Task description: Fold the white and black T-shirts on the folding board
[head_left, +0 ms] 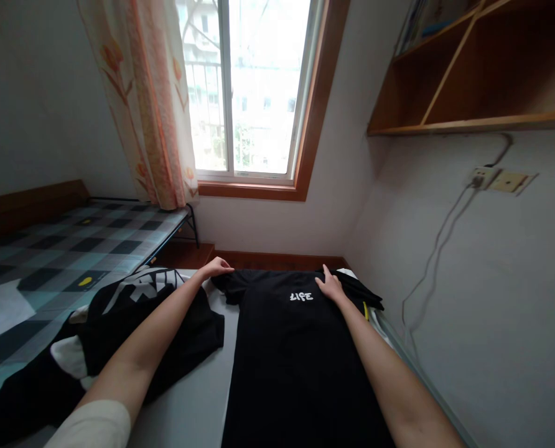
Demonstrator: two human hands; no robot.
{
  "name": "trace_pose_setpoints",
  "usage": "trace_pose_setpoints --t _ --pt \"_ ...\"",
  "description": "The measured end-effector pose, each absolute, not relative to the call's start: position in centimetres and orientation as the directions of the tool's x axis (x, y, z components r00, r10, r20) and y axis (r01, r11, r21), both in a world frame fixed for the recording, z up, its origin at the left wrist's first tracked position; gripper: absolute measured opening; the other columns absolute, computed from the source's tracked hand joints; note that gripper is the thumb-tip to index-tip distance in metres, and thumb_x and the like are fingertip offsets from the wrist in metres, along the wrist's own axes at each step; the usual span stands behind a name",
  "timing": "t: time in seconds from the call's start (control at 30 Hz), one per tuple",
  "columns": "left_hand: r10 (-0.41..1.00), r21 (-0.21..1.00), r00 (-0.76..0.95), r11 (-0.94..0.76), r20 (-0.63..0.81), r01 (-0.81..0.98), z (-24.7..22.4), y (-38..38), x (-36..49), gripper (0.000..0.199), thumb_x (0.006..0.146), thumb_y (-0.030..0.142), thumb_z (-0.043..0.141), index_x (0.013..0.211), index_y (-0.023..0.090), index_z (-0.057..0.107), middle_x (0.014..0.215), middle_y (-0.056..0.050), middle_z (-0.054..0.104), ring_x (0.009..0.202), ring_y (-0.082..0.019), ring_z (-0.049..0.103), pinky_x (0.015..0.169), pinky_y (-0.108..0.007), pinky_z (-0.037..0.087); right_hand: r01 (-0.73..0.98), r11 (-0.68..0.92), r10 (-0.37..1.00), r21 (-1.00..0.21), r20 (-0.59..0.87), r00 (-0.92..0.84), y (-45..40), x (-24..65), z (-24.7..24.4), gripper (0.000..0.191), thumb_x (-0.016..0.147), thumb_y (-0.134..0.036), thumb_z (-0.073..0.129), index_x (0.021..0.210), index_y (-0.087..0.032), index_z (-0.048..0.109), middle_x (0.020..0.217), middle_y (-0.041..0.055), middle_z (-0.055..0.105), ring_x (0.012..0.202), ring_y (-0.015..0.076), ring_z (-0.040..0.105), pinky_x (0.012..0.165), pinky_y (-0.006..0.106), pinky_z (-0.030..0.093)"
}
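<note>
A black T-shirt (296, 361) with a small white print on its chest lies spread out flat, its collar end away from me. My left hand (216, 267) reaches to its far left shoulder, fingers pinched together at the cloth's edge. On the right shoulder rests my right hand (331, 287), its index finger stretched out and thumb apart, touching the fabric. The left sleeve lies out to the side; the right one is partly behind my right hand and forearm.
To the left lies a heap of black and white clothing (184, 348) on the pale surface (179, 410). Beyond it stands a bed with a checked mattress (119, 236). A wall shelf (464, 124) hangs at upper right, above a socket with a dangling cable (438, 239). A window (263, 93) is ahead.
</note>
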State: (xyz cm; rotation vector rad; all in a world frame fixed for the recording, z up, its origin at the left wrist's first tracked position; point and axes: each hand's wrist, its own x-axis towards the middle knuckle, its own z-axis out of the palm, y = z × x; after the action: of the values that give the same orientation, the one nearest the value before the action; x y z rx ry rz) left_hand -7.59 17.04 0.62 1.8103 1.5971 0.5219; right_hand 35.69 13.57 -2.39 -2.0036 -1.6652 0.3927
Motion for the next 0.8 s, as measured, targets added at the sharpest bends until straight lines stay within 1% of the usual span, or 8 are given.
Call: trace_pose_setpoints --t 0.07,0.13,0.23,0.33,0.43,0.57,0.67,0.8 --pt "0.971 0.683 0.187 -0.037 -0.148 0.730 0.7 17.3 -7.9 0.037 0.054 0.044 0.077 0.070 0.012 0.070 0.064 -0.005 0.066 0.065 -0.019 0.061 0.057 -0.025 0.044 0.905 -0.113 0.975 -0.410 0.131 0.181 13.1 35.8 -2.5 0.065 0.088 -0.031 0.047 0.148 -0.012 0.031 0.129 0.0174 0.058 0.121 0.0308 0.051 0.102 0.043 0.037" --pt "0.975 0.656 0.174 -0.040 -0.141 0.754 1.0 17.7 -8.0 0.035 0.054 0.042 0.078 0.070 0.012 0.070 0.066 -0.005 0.067 0.068 -0.020 0.062 0.059 -0.025 0.045 0.949 -0.118 0.960 -0.291 0.213 0.184 12.8 36.3 -2.3 0.058 0.090 -0.027 0.041 0.146 -0.014 0.036 0.133 0.0151 0.056 0.123 0.0289 0.047 0.101 0.041 0.036" --pt "0.992 0.607 0.111 -0.050 -0.063 0.793 1.2 18.2 -7.9 0.030 0.065 0.040 0.071 0.081 0.015 0.070 0.083 -0.007 0.070 0.084 -0.022 0.063 0.067 -0.025 0.046 0.966 -0.204 0.915 -0.159 0.320 0.246 12.3 38.0 -2.2 0.051 0.089 -0.021 0.038 0.140 -0.017 0.046 0.142 0.0121 0.048 0.129 0.0278 0.038 0.104 0.042 0.032" --pt "0.999 0.546 0.036 -0.025 -0.009 0.837 1.1 18.1 -7.5 0.025 0.073 0.036 0.066 0.090 0.018 0.070 0.101 -0.009 0.070 0.097 -0.023 0.062 0.076 -0.026 0.045 0.944 -0.313 0.907 -0.103 0.262 0.329 11.8 40.3 -2.2 0.048 0.091 -0.028 0.037 0.138 -0.021 0.049 0.143 0.0116 0.046 0.129 0.0300 0.037 0.102 0.046 0.032" --pt "1.000 0.492 -0.017 0.025 -0.020 0.870 0.7 17.5 -7.1 0.020 0.071 0.035 0.068 0.087 0.021 0.069 0.099 -0.008 0.071 0.097 -0.025 0.063 0.076 -0.027 0.044 0.924 -0.368 0.912 -0.100 0.157 0.380 11.6 42.3 -1.9 0.048 0.094 -0.036 0.033 0.138 -0.026 0.048 0.139 0.0116 0.050 0.123 0.0313 0.045 0.099 0.049 0.034" --pt "0.998 0.470 -0.052 0.063 -0.037 0.880 0.0 16.7 -6.7 0.020 0.073 0.038 0.068 0.085 0.022 0.069 0.099 -0.008 0.071 0.098 -0.025 0.063 0.074 -0.026 0.044 0.901 -0.407 0.909 -0.148 0.029 0.415 11.3 43.7 -1.1 0.052 0.094 -0.043 0.032 0.144 -0.032 0.038 0.133 0.0149 0.054 0.116 0.0339 0.054 0.095 0.056 0.037" --pt "0.996 0.492 -0.050 0.082 -0.078 0.867 0.1 16.6 -6.9 0.031 0.075 0.046 0.065 0.085 0.018 0.070 0.097 -0.011 0.071 0.093 -0.024 0.064 0.069 -0.025 0.044 0.857 -0.470 0.881 -0.209 -0.059 0.469 10.8 44.6 -0.8 0.057 0.092 -0.048 0.033 0.144 -0.025 0.038 0.131 0.0205 0.054 0.113 0.0364 0.057 0.090 0.056 0.041" --pt "0.973 0.550 0.002 0.128 -0.230 0.825 1.4 16.5 -8.2 0.050 0.062 0.056 0.074 0.090 0.014 0.071 0.092 -0.011 0.072 0.084 -0.023 0.065 0.058 -0.023 0.044 0.795 -0.538 0.838 -0.278 -0.080 0.540 9.6 46.7 -0.9 0.065 0.085 -0.059 0.040 0.124 -0.011 0.059 0.112 0.0273 0.063 0.103 0.0398 0.062 0.082 0.057 0.047"
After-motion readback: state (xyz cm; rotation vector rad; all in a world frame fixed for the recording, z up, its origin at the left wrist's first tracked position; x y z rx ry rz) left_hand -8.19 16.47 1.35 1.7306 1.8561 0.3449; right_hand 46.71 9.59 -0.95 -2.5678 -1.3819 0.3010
